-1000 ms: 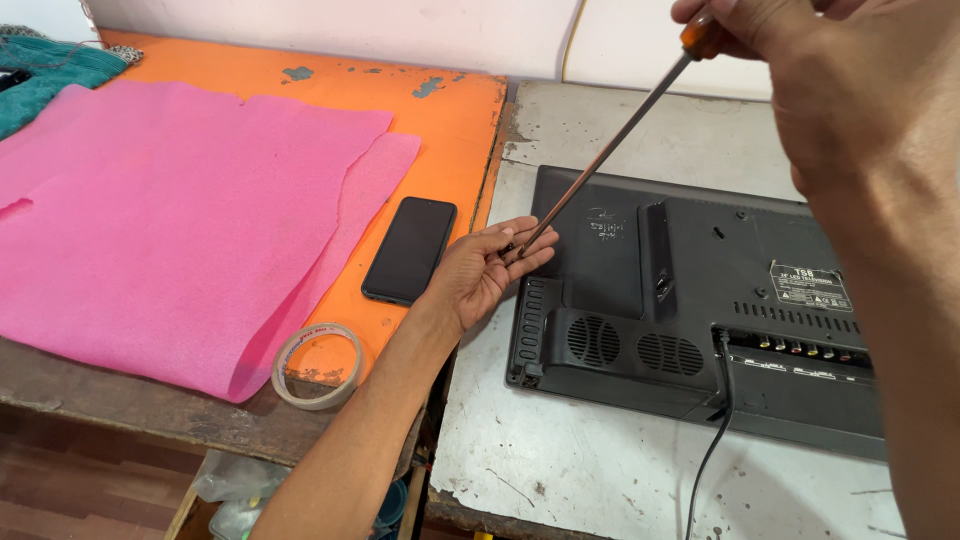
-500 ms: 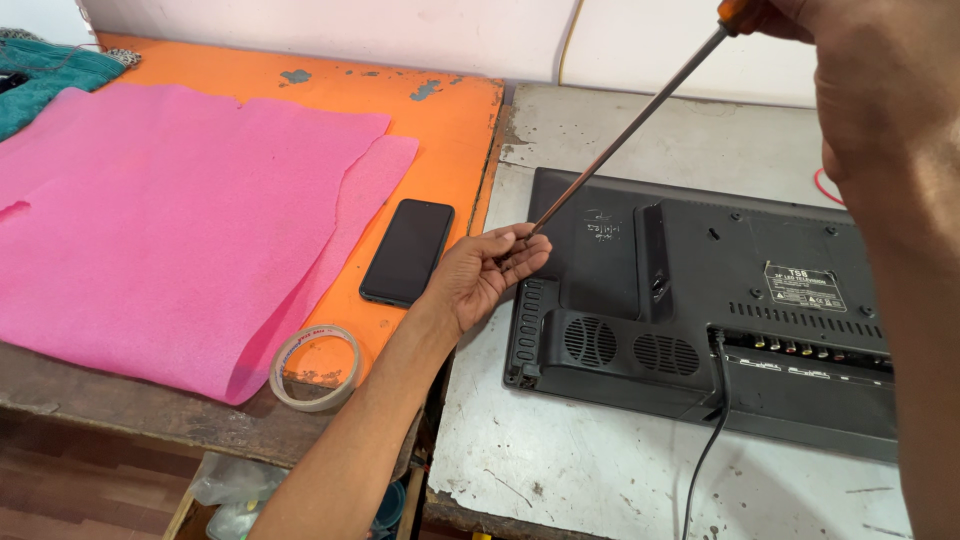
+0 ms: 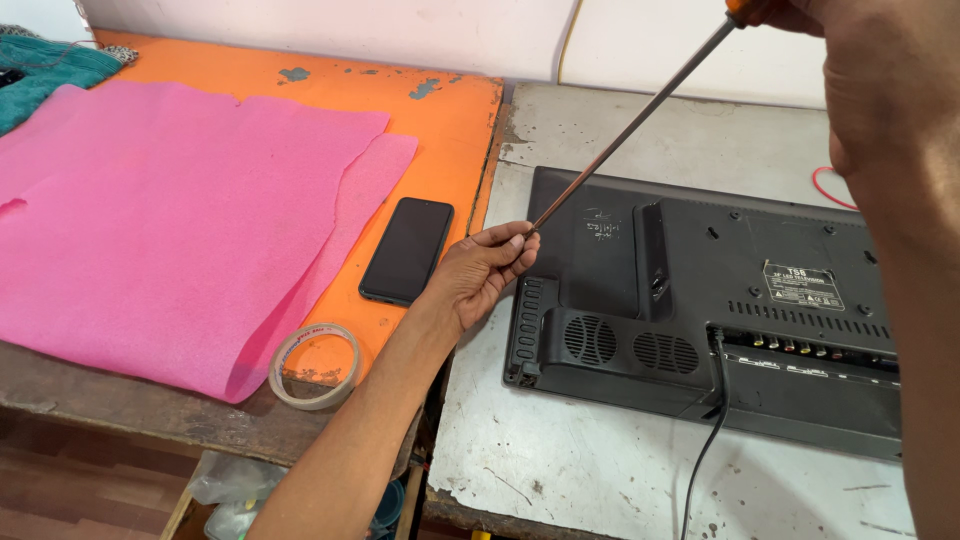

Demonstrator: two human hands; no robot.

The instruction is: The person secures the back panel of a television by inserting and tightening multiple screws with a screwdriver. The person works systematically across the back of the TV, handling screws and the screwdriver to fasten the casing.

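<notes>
My left hand (image 3: pixel 487 268) hovers beside the left edge of a black flat television (image 3: pixel 760 300) that lies back-up on a white table. Its fingertips pinch together around the tip of a long screwdriver (image 3: pixel 640 118). Anything small between the fingers is hidden. The steel shaft slants up to the right to an orange handle, which my right hand (image 3: pixel 800 14) grips at the top edge of the view. My right forearm fills the right side and hides part of the television.
A black phone (image 3: pixel 407 250) lies face up on the orange table (image 3: pixel 440 130), beside a pink foam sheet (image 3: pixel 170 220) and a tape roll (image 3: pixel 315 365). A black cable (image 3: pixel 705 440) runs off the television over the white table (image 3: pixel 600 460). A red rubber band (image 3: pixel 830 185) lies behind it.
My left fingers drew together around the screwdriver tip and moved slightly left off the television's corner. My right hand rose up and to the right with the handle.
</notes>
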